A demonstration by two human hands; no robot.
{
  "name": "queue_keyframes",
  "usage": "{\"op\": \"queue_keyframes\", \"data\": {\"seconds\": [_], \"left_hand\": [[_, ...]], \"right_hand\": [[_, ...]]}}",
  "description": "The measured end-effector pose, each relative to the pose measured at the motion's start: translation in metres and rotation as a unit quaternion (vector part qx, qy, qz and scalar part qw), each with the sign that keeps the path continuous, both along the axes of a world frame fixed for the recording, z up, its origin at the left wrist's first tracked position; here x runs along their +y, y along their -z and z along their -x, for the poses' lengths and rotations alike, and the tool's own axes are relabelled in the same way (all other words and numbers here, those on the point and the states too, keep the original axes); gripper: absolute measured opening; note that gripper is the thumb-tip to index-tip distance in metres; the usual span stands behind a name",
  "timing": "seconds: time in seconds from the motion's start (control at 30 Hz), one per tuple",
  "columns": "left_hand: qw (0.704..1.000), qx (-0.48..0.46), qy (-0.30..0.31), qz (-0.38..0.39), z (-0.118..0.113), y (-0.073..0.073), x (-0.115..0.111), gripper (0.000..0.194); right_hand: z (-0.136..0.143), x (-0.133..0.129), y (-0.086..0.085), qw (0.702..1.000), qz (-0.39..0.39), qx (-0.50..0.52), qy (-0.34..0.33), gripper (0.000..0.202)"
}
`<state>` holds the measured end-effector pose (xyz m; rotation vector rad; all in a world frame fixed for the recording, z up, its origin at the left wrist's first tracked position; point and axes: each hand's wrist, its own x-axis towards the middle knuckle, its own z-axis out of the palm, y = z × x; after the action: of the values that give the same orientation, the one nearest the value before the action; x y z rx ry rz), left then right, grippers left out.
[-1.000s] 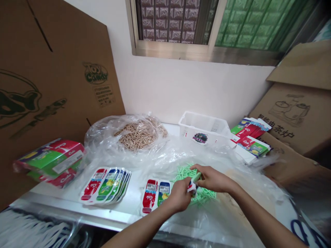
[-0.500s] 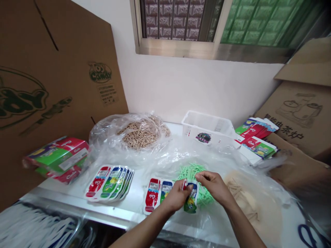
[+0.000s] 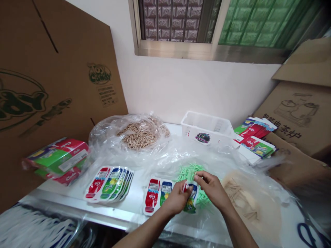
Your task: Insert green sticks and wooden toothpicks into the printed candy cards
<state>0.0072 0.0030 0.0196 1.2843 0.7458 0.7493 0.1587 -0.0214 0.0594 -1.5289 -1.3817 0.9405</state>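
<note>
My left hand (image 3: 179,197) pinches a blue-and-green printed packet (image 3: 191,200), with a bit of red showing at the fingers. The fingertips of my right hand (image 3: 210,186) are pressed together at the packet's top edge; what they hold is too small to tell. Behind both hands lies a pile of light green sticks (image 3: 190,169). To the left of my left hand, a red Cola packet (image 3: 152,195) and a blue-green packet (image 3: 166,190) lie side by side. A fanned stack of similar packets (image 3: 111,182) rests farther left on the table.
A clear bag of brown sticks (image 3: 141,135) and a white basket (image 3: 207,128) stand at the back. Printed boxes lie left (image 3: 60,156) and right (image 3: 254,136). Pale sticks (image 3: 241,199) are at the right, near blue scissor handles (image 3: 306,236). A large carton (image 3: 77,93) rises at left.
My right hand has moved slightly left, closer to the packet's top edge. My left hand keeps its hold on the packet and has barely moved.
</note>
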Motion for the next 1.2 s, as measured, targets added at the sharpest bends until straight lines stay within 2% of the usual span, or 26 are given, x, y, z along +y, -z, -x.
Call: {"op": "queue_keyframes", "data": {"seconds": [0.27,0.4,0.53,0.67,0.77,1.0,1.2], "left_hand": [[0.998,0.033,0.031,-0.052,0.006,-0.011,0.001,0.037],[0.998,0.020,0.030,-0.047,0.006,-0.007,-0.001,0.034],[1.000,-0.005,0.012,0.008,0.004,0.000,-0.001,0.034],[0.999,-0.001,0.018,0.026,0.003,-0.002,-0.001,0.036],[0.999,0.008,0.038,0.017,0.004,-0.008,-0.002,0.039],[0.998,0.001,0.042,0.054,0.004,-0.015,-0.005,0.045],[0.997,-0.013,0.044,0.066,0.005,-0.018,-0.004,0.043]], "right_hand": [[0.000,0.001,-0.003,0.999,-0.008,-0.019,-0.025,0.028],[0.002,0.001,-0.004,0.999,-0.011,-0.047,-0.005,0.018],[0.004,-0.001,-0.003,0.999,-0.018,-0.024,0.022,0.009],[0.005,-0.003,-0.003,0.999,-0.025,0.030,0.014,0.023],[0.004,-0.004,-0.004,0.999,-0.040,0.019,0.003,0.029],[0.002,-0.003,-0.002,0.999,-0.044,-0.017,0.021,0.031],[0.001,-0.006,-0.003,1.000,-0.018,0.014,-0.013,0.028]]}}
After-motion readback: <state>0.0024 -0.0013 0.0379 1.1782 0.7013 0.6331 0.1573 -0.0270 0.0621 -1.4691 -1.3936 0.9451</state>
